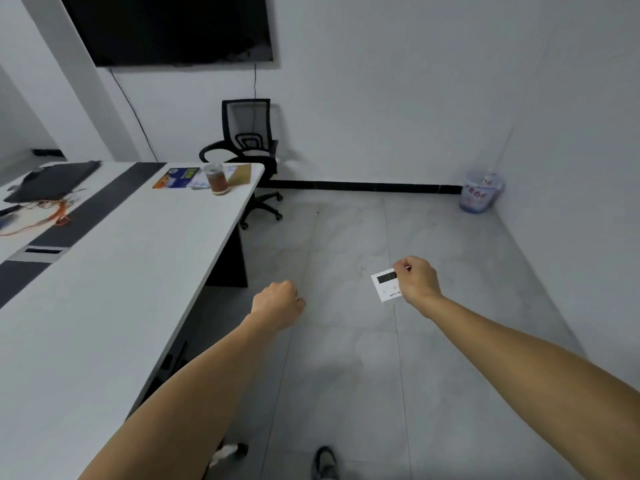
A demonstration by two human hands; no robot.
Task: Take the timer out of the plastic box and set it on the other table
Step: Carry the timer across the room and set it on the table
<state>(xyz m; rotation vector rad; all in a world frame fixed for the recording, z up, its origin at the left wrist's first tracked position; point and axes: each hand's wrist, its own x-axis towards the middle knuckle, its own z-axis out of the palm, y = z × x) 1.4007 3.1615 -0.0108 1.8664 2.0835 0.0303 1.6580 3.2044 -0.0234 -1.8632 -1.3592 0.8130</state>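
My right hand grips a small white timer with a dark display, held in the air above the grey tiled floor, right of centre. My left hand is stretched forward with its fingers curled into a fist and nothing in it, just off the right edge of a long white table. No plastic box is in view.
On the table stand a jar of brown liquid, colourful booklets, a dark laptop and orange cable. A black office chair sits past the table's end. A lined bin is in the far right corner.
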